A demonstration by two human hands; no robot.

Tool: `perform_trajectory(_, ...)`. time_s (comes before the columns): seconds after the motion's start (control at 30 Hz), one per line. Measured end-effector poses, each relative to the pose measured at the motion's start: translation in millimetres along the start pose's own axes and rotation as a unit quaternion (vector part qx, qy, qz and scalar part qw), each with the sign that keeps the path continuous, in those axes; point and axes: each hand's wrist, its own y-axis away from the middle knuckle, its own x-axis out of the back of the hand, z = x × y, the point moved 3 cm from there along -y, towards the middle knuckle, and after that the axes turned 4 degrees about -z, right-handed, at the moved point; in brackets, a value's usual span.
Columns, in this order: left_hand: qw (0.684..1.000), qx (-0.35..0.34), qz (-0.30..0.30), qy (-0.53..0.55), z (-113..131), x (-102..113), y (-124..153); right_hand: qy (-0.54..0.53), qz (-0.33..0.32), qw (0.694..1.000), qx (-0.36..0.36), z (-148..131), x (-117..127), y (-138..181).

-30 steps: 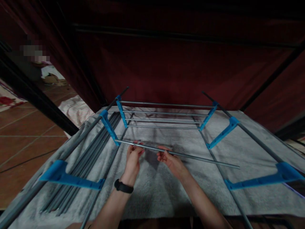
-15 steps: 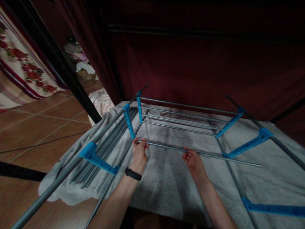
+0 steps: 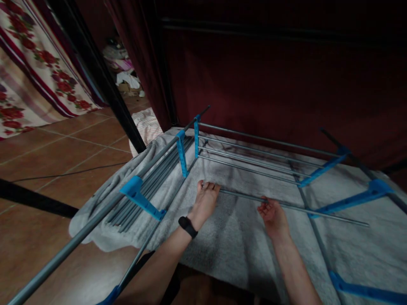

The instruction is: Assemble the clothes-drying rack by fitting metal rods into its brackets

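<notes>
A thin grey metal tube [image 3: 294,206] lies across the middle of a rack frame, held up by both hands. My left hand [image 3: 207,197], with a black band on the wrist, is closed round its left end. Farther right, my right hand [image 3: 271,215] pinches the tube near its middle; the tube's right end reaches past a blue plastic bracket [image 3: 352,202]. Left of my left hand is another blue bracket [image 3: 182,153]. At the back, several crossbars [image 3: 251,148] join the left and right sides of the frame.
A bundle of loose tubes [image 3: 149,184] lies on the grey blanket [image 3: 229,237] at the left. Black posts [image 3: 104,84] and a dark red curtain [image 3: 254,84] surround the bed. A cable [image 3: 73,171] runs over the tiled floor [image 3: 41,161].
The view has shifted, so the rack sits farther right in the picture. My left hand has turned over the tube's left end, moving slightly inward from the left bracket. Both hands keep hold.
</notes>
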Motion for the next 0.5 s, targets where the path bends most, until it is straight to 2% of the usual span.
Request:
perform_trajectory(0.13, 0.999, -0.004, -0.008, -0.054, 2.3, 4.4, -0.5, 0.012, 0.039, 0.999, -0.021, -3.1, 13.4, -7.0)
perform_trajectory(0.23, 0.999, 0.003, 0.004, -0.047, 1.3, 6.4, -1.0, -0.02, 0.081, 0.996, -0.034, -14.8, 31.0, -14.5)
perform_trajectory(0.37, 0.999, 0.024, 0.013, -0.033, -4.1, 5.4, -2.3, -0.069, 0.148, 0.986, -0.042, -39.6, 64.7, -24.7)
perform_trajectory(0.5, 0.998, 0.038, 0.005, -0.042, -7.6, 2.9, -4.6, -0.058, 0.205, 0.977, -0.02, -64.9, 104.2, -33.3)
